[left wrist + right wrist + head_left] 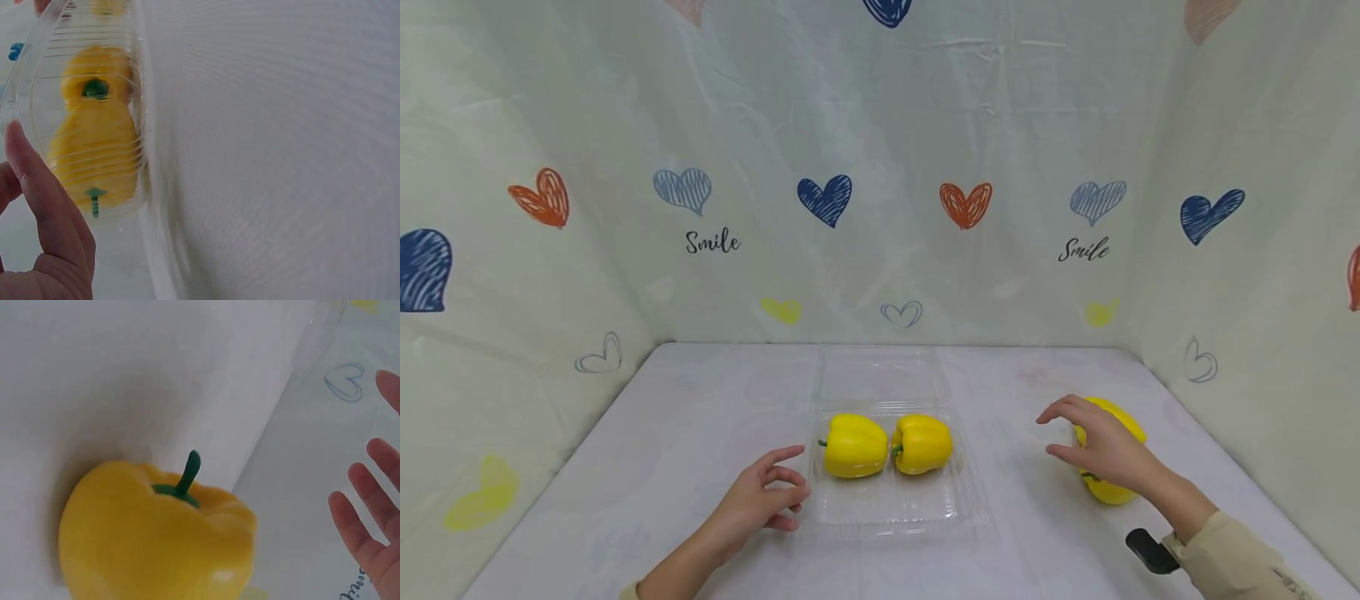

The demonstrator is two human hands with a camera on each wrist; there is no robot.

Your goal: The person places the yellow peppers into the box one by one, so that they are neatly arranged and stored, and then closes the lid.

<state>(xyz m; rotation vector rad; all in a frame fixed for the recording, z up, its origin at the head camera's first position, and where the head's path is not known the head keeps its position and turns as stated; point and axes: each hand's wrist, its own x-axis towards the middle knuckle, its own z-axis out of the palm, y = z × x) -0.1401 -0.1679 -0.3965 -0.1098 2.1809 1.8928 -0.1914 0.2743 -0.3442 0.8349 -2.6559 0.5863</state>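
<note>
Two yellow bell peppers (855, 447) (922, 444) with green stems lie side by side in a clear plastic clamshell box (891, 510). At the box's left side is my left hand (752, 500), fingers relaxed and slightly bent. In the left wrist view a fingertip is right at the box's rim (11, 109). On the right, my right hand (1105, 446) hovers over more yellow pepper (1116, 493), its thumb and fingers spread with nothing between them. Yellow shows above and below that hand, which hides the middle. The right wrist view shows one pepper (156, 537), stem up.
The box's clear lid (880, 375) lies folded back behind it. All stands on a white-covered table (730, 400), with a heart-patterned curtain (895, 125) at the back and sides. A black device (1152, 552) sits at my right wrist.
</note>
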